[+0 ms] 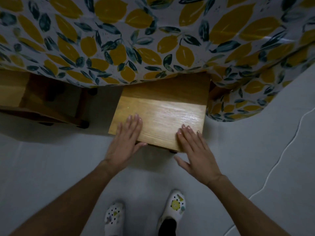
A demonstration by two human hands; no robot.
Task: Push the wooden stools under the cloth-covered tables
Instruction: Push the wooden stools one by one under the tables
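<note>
A wooden stool (163,109) with a pale rectangular seat stands at the table's edge, its far part tucked beneath the hanging cloth. The table is draped in a white cloth with yellow lemons and dark leaves (153,40). My left hand (127,138) lies flat on the seat's near left corner, thumb hooked over the front edge. My right hand (196,150) rests flat on the near right corner, fingers spread, thumb off the seat. A second wooden stool (51,103) sits to the left, mostly under the cloth.
The floor (51,167) is pale grey. A thin white cable (288,143) runs across it on the right. My two feet in white patterned clogs (175,208) stand just behind the stool. The cloth hangs low at the right corner (247,99).
</note>
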